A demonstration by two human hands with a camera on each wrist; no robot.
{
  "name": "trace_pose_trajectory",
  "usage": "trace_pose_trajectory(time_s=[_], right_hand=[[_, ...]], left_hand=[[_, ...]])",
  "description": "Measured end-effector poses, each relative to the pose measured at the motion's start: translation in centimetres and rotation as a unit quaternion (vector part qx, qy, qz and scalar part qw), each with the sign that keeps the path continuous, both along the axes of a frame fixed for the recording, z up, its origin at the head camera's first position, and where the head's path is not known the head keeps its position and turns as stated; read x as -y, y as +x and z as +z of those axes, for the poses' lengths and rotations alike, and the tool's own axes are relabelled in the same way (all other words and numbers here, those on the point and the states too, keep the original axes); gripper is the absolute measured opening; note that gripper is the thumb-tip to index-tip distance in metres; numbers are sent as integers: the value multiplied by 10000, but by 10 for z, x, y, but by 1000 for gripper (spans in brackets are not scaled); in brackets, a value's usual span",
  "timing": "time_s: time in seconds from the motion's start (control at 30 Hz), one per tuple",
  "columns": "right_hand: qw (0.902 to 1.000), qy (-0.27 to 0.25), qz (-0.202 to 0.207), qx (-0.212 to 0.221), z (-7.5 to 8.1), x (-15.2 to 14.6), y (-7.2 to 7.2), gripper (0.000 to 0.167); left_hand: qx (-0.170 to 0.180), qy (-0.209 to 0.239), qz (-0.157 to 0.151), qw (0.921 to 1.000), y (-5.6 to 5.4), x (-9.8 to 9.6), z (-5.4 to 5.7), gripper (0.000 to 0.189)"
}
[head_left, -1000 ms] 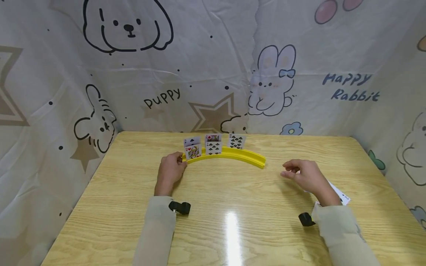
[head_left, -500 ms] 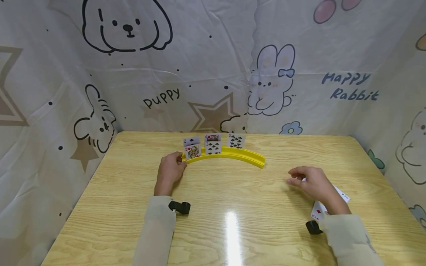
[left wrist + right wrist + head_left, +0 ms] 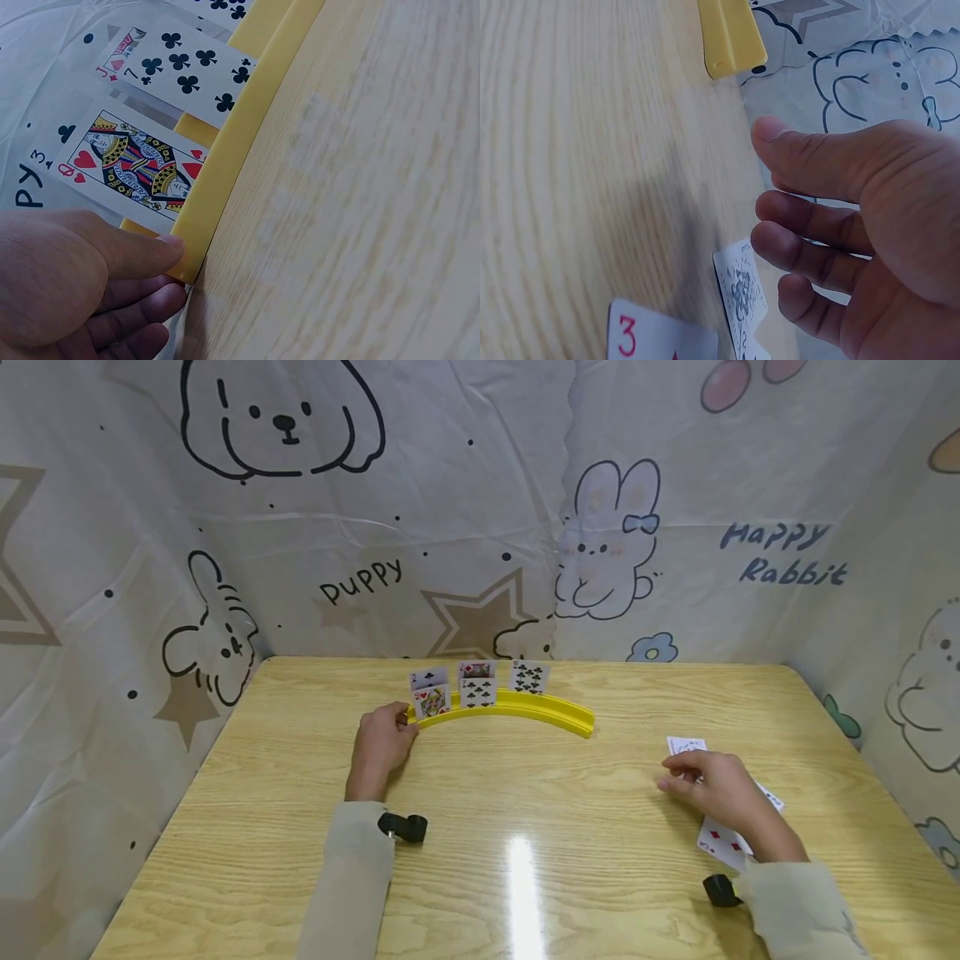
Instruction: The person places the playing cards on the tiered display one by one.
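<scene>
My left hand (image 3: 378,743) pinches the left end of a yellow curved card holder (image 3: 558,715), thumb on its front edge in the left wrist view. Playing cards stand in it: a queen of hearts (image 3: 139,169) before a three of clubs (image 3: 427,678), a seven of clubs (image 3: 176,67) before a jack of diamonds (image 3: 477,668), and farther right a many-pip club card (image 3: 529,677). Over loose cards at the right hovers my right hand (image 3: 723,789), fingers loosely bent and nothing in them. Below it lie a three of diamonds (image 3: 722,841) and a card with a dark drawing (image 3: 741,289).
Another white card (image 3: 772,797) shows partly from behind the right hand. The wooden table (image 3: 465,860) reaches back to a printed cloth (image 3: 480,510) that hangs behind and at both sides. Black camera mounts sit on both wrists.
My right hand has moved right and toward me, away from the holder, and more of the loose cards now shows. The left hand has kept its grip on the holder's end.
</scene>
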State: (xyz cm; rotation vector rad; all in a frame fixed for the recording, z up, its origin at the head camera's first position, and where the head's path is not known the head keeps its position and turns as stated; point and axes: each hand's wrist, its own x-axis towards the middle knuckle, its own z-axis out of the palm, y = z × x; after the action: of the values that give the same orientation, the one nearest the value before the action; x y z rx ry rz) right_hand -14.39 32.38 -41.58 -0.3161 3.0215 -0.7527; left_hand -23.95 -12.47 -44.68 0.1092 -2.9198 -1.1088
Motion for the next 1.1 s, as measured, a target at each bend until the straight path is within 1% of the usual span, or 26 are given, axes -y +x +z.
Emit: trace_pose_trajectory(time_s=[0.13,0.33,0.47,0.73,0.97,1.1], right_hand=[[9999,54,-71,112,0,-5,5,32],[9996,164,-161,184,-1,-12,10,35],[9994,194,-197,211,-1,-16,15,35],[9986,370,-192,318,-4,-28,24,36],[9975,500,-226,455,-4,-35,29,36],[9970,577,-242,446,-4,-38,31,34]], left_hand=[[4,-10,7,10000,0,0,-1,39],[-90,-13,-43,9999,0,1,0,38],[-77,-22,-57,10000,0,2,0,38],[-70,-16,-62,10000,0,2,-2,39],[-119,-21,-74,9999,0,2,-2,38],[-100,6,-73,9999,0,2,-1,38]])
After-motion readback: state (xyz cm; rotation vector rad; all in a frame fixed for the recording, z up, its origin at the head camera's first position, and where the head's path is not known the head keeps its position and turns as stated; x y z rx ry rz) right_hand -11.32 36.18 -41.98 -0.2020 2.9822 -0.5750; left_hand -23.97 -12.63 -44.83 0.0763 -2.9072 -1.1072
